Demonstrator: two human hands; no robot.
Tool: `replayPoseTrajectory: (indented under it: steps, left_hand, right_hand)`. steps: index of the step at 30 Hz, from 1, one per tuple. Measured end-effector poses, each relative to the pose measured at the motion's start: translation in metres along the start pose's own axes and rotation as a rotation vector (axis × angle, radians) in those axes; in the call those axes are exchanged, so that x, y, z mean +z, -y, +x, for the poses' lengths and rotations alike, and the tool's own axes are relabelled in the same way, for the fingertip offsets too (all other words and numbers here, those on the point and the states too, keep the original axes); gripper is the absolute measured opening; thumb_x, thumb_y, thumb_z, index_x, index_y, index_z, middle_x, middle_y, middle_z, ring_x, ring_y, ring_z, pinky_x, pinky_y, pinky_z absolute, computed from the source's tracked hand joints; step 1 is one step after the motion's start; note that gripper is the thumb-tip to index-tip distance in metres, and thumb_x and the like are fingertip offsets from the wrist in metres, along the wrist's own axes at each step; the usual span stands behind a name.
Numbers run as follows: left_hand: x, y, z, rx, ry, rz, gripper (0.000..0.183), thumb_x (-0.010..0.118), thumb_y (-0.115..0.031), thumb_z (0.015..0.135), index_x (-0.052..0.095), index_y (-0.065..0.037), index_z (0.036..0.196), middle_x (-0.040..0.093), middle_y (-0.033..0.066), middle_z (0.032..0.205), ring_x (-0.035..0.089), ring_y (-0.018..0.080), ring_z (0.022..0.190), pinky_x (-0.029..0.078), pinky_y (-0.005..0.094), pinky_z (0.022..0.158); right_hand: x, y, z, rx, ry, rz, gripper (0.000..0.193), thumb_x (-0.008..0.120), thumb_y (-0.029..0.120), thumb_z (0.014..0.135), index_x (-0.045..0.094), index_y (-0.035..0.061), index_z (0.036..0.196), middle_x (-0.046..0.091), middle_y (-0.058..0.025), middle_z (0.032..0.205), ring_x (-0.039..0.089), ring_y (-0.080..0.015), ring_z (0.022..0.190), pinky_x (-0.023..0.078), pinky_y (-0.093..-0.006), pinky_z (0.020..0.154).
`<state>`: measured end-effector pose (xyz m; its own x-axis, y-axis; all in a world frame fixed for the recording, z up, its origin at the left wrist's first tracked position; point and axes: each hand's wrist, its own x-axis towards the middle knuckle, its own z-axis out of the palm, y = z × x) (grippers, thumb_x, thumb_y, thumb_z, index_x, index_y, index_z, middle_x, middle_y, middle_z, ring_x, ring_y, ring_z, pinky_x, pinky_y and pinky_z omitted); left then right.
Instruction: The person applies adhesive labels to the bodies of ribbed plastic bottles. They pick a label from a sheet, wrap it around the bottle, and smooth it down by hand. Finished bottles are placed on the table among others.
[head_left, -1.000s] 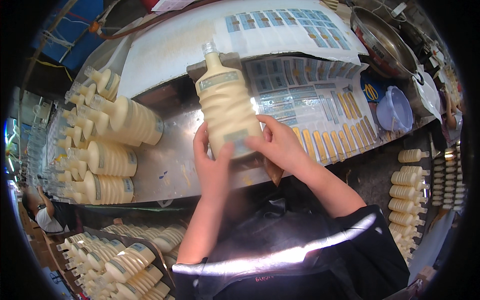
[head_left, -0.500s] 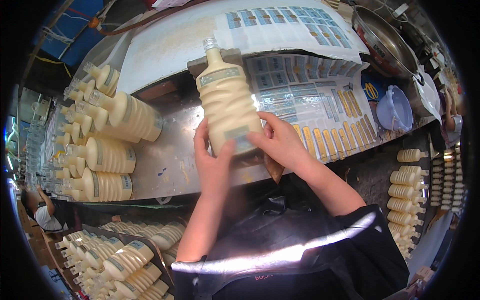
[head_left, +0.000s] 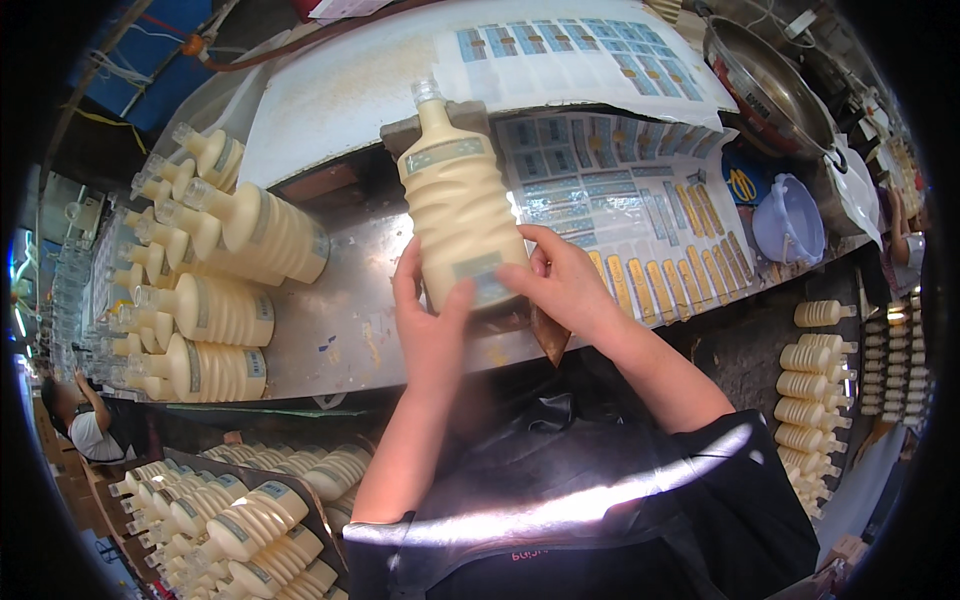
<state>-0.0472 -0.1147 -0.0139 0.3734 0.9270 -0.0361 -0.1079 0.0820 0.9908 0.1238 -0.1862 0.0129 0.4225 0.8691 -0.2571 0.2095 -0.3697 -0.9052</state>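
A cream bottle (head_left: 460, 215) with wavy ridges and a clear glass neck lies in front of me, its neck pointing away. Its shoulder end rests at a brown block (head_left: 398, 133) on the metal worktable (head_left: 340, 330). My left hand (head_left: 428, 318) grips the lower left side, thumb on the front. From the right, my right hand (head_left: 565, 285) holds the lower end, fingers along the side. Both thumbs touch a blue-grey rectangular decal (head_left: 480, 266) near the base. Another patterned band wraps the bottle's shoulder. The bottle's underside is hidden.
Several similar bottles (head_left: 265, 230) lie stacked at the table's left. Decal sheets (head_left: 600, 205), some gold strips (head_left: 660, 285), lie to the right. A lilac bucket (head_left: 788, 220) and a metal pan (head_left: 770, 75) stand beyond. More bottles (head_left: 250, 520) fill the lower left.
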Motion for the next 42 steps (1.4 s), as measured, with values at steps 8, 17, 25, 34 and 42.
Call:
replayPoseTrajectory:
  steps: [8, 17, 25, 34, 42]
  left_hand:
    - [0.001, 0.0, -0.002, 0.035, 0.04, 0.185, 0.095, 0.079, -0.012, 0.082, 0.025, -0.008, 0.16, 0.043, 0.0135, 0.147, 0.046, 0.0249, 0.133, 0.04, 0.0396, 0.113]
    - [-0.007, 0.007, -0.001, 0.038, 0.022, 0.205, 0.088, 0.079, -0.014, 0.081, 0.034, -0.003, 0.156, 0.041, 0.0189, 0.15, 0.045, 0.0298, 0.14, 0.04, 0.0421, 0.115]
    - [-0.004, 0.011, 0.002, 0.105, -0.066, -0.008, 0.047, 0.05, -0.017, 0.108, 0.043, 0.0, 0.151, 0.052, 0.0163, 0.146, 0.05, 0.0232, 0.133, 0.037, 0.038, 0.115]
    - [0.009, 0.013, 0.008, 0.394, -0.181, 0.756, 0.062, 0.059, -0.036, 0.1, 0.042, 0.004, 0.145, 0.051, 0.0202, 0.134, 0.048, 0.0331, 0.124, 0.034, 0.0455, 0.111]
    - [0.007, 0.018, 0.012, 0.229, -0.15, 0.347, 0.061, 0.066, -0.028, 0.093, 0.044, 0.001, 0.142, 0.05, 0.0179, 0.132, 0.049, 0.0312, 0.124, 0.036, 0.0452, 0.11]
  right_hand:
    - [-0.025, 0.021, 0.01, -0.227, -0.069, 0.275, 0.026, 0.068, 0.005, 0.092, 0.066, 0.0013, 0.117, 0.069, -0.0047, 0.104, 0.067, -0.0125, 0.097, 0.055, -0.0273, 0.088]
    - [-0.011, 0.041, -0.005, -1.05, -0.356, -0.465, 0.027, 0.075, 0.002, 0.081, 0.071, 0.0038, 0.107, 0.073, -0.0109, 0.099, 0.071, -0.0295, 0.084, 0.057, -0.0372, 0.073]
    - [0.016, 0.019, -0.036, -0.656, -0.27, -0.034, 0.017, 0.067, 0.006, 0.089, 0.065, 0.004, 0.106, 0.07, -0.0126, 0.09, 0.069, -0.0334, 0.071, 0.057, -0.0391, 0.066]
    - [0.026, 0.004, -0.024, -0.452, -0.412, -0.127, 0.035, 0.057, 0.006, 0.096, 0.048, 0.0002, 0.13, 0.061, -0.0214, 0.119, 0.06, -0.0375, 0.112, 0.047, -0.0436, 0.099]
    - [0.0, 0.001, -0.008, -0.531, -0.376, -0.116, 0.037, 0.063, 0.0, 0.091, 0.053, 0.0, 0.126, 0.066, -0.0199, 0.115, 0.066, -0.0382, 0.104, 0.053, -0.044, 0.09]
